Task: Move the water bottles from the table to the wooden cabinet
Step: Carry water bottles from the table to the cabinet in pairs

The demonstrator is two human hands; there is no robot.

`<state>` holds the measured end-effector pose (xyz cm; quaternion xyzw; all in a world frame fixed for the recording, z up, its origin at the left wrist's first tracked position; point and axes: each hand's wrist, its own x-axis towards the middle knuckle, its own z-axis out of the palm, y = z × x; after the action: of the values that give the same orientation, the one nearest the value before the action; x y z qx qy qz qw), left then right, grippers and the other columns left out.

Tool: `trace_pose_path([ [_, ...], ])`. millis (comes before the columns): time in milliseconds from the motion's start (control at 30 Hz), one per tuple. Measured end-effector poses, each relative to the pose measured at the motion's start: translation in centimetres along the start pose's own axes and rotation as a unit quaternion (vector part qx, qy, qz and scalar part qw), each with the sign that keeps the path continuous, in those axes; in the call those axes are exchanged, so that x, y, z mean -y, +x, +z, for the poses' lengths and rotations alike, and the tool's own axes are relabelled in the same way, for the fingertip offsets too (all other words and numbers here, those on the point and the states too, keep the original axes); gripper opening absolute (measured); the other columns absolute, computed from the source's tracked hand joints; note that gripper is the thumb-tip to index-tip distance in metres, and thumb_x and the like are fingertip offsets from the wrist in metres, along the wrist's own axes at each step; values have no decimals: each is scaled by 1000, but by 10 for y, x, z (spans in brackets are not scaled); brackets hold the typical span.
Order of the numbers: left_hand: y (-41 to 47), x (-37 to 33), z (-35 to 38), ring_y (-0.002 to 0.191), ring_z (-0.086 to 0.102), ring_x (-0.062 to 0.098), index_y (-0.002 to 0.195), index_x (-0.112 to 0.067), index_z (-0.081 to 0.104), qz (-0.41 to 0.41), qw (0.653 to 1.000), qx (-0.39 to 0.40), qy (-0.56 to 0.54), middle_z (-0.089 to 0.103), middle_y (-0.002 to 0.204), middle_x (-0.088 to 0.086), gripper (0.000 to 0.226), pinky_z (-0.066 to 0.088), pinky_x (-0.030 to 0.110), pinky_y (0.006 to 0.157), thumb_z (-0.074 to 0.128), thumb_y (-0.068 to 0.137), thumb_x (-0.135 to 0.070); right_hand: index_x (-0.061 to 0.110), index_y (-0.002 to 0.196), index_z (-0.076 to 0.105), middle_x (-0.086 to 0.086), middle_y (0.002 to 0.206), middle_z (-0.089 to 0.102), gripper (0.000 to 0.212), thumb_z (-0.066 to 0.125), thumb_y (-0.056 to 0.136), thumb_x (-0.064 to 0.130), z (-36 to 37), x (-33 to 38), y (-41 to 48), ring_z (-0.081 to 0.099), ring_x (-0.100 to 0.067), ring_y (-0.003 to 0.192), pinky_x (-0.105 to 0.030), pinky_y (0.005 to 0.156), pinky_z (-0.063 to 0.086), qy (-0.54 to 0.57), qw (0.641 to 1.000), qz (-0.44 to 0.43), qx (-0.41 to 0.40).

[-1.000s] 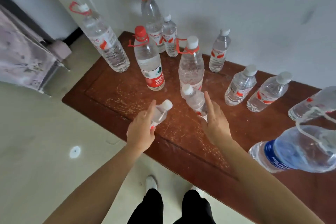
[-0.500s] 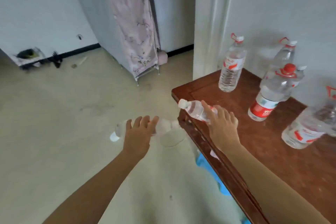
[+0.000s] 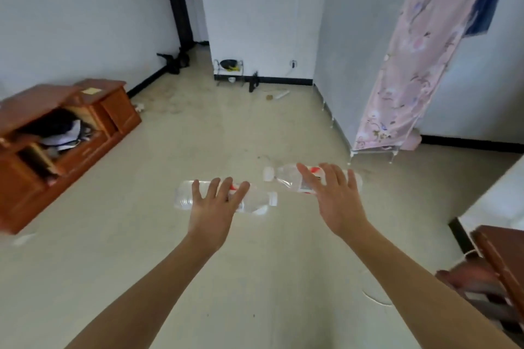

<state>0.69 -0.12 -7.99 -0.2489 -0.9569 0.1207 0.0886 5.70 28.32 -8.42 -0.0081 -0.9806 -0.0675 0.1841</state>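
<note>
Each bottle carries a red-and-white label, largely covered by fingers. We can read no brand or lettering through the blur. The left hand (image 3: pixel 211 210) grips the left bottle (image 3: pixel 256 202) from above, four fingers spread apart across its barrel and the thumb hidden from us; its white cap points to 3 o'clock. The right hand (image 3: pixel 338 204) grips the right bottle (image 3: pixel 286 176) likewise, fingers splayed over the label, cap toward 9 o'clock. Both bottles lie level in the air above the floor (image 3: pixel 141 235), caps near each other at centre. The wooden cabinet (image 3: pixel 113 110) stands at 9 o'clock, well apart; the table (image 3: pixel 502 249) corner shows at 4 o'clock.
</note>
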Motion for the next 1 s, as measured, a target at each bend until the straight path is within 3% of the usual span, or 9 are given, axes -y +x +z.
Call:
trace_pose_path([
  [167,5,96,57,111,59,35,140,-25,40,-99,993,48,-35,57,126,10,120,44,66,94,80,33,7,36,159,12,-17,137,53,120,74,66,-8,49,88,102,52,-40,127,-65,104,40,26,995,-93,17],
  [333,53,206,115,113,61,32,141,-28,37,-178,981,76,-31,62,127,8,121,47,63,95,84,35,4,32,155,27,-18,135,55,116,72,58,-12,111,180,234,54,-42,123,-67,103,40,42,983,-176,7],
  [433,100,279,133,120,57,31,144,-32,27,-228,969,87,-38,59,133,6,114,42,63,101,83,50,1,32,153,32,-18,132,56,116,75,56,-13,138,234,324,56,-43,121,-67,102,42,68,976,-207,15],
  [567,145,367,137,139,36,27,147,-38,5,-282,957,63,-25,38,152,1,101,22,60,115,70,78,-5,32,155,30,-18,134,54,109,70,63,-10,149,298,422,54,-42,122,-66,103,40,86,965,-246,26],
  [800,162,534,181,120,55,35,144,-30,36,-390,920,33,-34,57,132,9,108,39,66,100,84,53,3,32,157,23,-17,137,52,105,66,69,-4,157,460,593,51,-41,125,-67,105,37,109,935,-338,1],
  [1000,151,696,235,118,58,36,143,-27,39,-455,890,24,-15,61,128,11,104,42,66,96,77,55,10,32,158,19,-19,136,51,114,78,68,-5,175,615,699,49,-40,127,-69,104,38,123,912,-388,-46],
])
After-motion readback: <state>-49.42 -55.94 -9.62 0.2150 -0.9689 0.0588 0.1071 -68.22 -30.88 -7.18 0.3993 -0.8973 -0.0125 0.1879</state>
